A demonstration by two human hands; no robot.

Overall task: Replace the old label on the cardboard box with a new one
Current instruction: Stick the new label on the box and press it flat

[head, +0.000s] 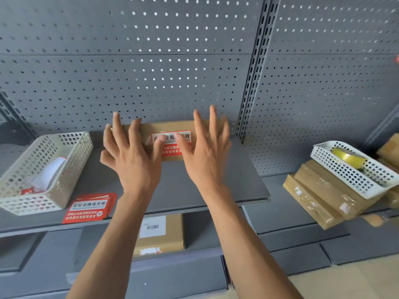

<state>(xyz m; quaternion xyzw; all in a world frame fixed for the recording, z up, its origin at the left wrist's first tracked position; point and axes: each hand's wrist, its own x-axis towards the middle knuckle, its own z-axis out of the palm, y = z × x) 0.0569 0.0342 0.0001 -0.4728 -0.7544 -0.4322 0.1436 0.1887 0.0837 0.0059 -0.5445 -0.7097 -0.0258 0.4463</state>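
Observation:
A flat cardboard box [170, 126] lies on the grey shelf [226, 184] against the pegboard. A red and white label [176, 143] is on its top face. My left hand [131, 156] rests flat on the box's left part, fingers spread, thumb on the label's left edge. My right hand [207, 152] lies flat on the right part, thumb on the label. Neither hand grips anything. A small stack of red labels [90, 207] sits at the shelf's front left.
A cream basket [71, 169] with paper scraps stands at the left. At the right, a white basket [354, 184] with a yellow tape roll [347, 157] sits on taped parcels [319, 197]. Another labelled box [159, 234] lies on the lower shelf.

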